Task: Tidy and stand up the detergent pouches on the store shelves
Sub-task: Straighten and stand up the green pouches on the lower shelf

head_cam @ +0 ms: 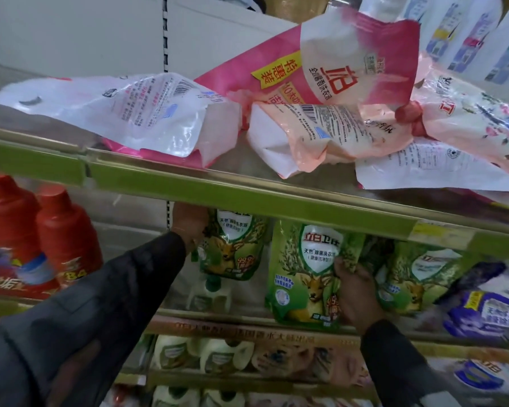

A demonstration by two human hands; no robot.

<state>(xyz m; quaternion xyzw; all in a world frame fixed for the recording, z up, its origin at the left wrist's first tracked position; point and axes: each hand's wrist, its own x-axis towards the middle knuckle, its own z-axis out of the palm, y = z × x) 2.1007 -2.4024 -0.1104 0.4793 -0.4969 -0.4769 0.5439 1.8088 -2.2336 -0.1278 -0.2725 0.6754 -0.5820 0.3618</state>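
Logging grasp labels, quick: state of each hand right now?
Left hand: closed on the left green pouch, at its upper edge.
Right hand: closed on the middle green pouch, at its right edge.

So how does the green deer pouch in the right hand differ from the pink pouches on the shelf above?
The green deer pouch stands upright with its front facing out, gripped by the right hand; the pink pouches lie toppled in a heap, untouched. The green one sits on the middle shelf, the pink ones on the top shelf. Both are soft detergent refill pouches.
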